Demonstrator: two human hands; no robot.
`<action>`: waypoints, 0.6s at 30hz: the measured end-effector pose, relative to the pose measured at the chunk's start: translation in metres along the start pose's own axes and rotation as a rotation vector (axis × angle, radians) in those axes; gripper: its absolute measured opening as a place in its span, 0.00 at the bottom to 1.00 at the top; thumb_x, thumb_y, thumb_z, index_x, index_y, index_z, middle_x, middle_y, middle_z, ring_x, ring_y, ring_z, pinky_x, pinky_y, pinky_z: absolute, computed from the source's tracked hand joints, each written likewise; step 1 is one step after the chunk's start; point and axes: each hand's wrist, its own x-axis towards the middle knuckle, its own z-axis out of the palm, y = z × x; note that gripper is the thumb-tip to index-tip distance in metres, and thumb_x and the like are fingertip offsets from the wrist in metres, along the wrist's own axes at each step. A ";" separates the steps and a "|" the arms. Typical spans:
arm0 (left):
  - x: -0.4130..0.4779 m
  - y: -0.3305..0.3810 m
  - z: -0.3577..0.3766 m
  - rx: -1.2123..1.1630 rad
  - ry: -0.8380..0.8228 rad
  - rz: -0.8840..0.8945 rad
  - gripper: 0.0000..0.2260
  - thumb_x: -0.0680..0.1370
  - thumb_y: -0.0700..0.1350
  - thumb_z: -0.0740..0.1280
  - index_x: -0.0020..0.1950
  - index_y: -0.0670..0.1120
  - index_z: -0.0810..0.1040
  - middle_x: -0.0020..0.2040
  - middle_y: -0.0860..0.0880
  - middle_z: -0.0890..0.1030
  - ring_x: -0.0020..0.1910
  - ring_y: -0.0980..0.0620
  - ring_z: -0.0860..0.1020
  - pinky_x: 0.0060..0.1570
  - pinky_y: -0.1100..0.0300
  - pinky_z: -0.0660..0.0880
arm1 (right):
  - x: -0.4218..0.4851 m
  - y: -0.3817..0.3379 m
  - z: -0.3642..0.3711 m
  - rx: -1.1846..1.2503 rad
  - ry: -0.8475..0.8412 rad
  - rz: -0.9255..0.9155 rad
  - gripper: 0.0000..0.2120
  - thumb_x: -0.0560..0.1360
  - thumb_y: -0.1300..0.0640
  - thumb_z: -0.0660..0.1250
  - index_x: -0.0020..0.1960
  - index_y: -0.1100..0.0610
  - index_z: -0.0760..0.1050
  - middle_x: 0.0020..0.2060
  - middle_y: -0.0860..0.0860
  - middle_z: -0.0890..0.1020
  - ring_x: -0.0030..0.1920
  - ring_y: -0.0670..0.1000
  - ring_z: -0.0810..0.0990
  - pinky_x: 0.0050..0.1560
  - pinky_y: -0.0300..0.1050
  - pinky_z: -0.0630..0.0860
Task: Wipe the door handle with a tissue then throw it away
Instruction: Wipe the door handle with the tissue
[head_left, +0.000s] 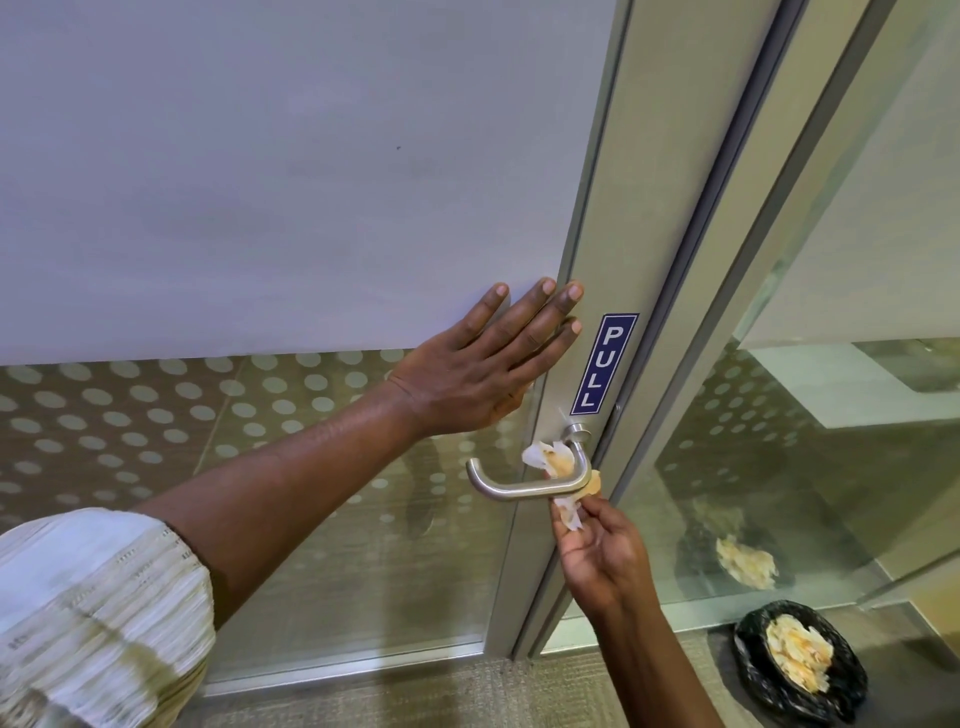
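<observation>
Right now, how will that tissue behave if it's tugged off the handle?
The tissue looks floppy and light: it drapes limply around the door handle. Probably tears easily; its edges look ragged. The right hand pinches only its lower end.

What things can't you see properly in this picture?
All in the head view:
- The tissue: its middle is hidden behind the door handle, so how it wraps is unclear.
- The right hand: its fingertips are hidden by the tissue.
- The left hand: its thumb is tucked out of sight underneath.
- The bin: its black bag covers it, and crumpled tissues hide what lies below.
- Behind the door: frosted glass blurs it.
</observation>
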 end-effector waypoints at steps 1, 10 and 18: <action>0.000 0.000 0.000 -0.003 0.000 -0.001 0.32 0.84 0.51 0.60 0.86 0.40 0.57 0.85 0.37 0.57 0.84 0.37 0.56 0.82 0.40 0.49 | -0.002 0.003 -0.001 0.021 -0.009 0.015 0.22 0.74 0.67 0.60 0.68 0.68 0.71 0.54 0.63 0.84 0.57 0.58 0.83 0.61 0.53 0.80; 0.000 0.000 -0.001 0.014 0.014 -0.008 0.31 0.84 0.51 0.59 0.85 0.40 0.59 0.84 0.37 0.58 0.83 0.37 0.58 0.82 0.40 0.50 | -0.009 0.022 0.025 0.185 -0.212 0.078 0.42 0.66 0.28 0.70 0.64 0.62 0.76 0.57 0.63 0.82 0.60 0.63 0.81 0.73 0.68 0.63; 0.001 0.001 -0.001 0.014 0.014 -0.013 0.31 0.84 0.51 0.60 0.85 0.40 0.60 0.84 0.37 0.59 0.83 0.38 0.58 0.82 0.40 0.51 | -0.025 0.019 0.014 0.122 -0.210 0.080 0.55 0.63 0.25 0.71 0.72 0.66 0.68 0.65 0.65 0.79 0.65 0.65 0.79 0.73 0.62 0.65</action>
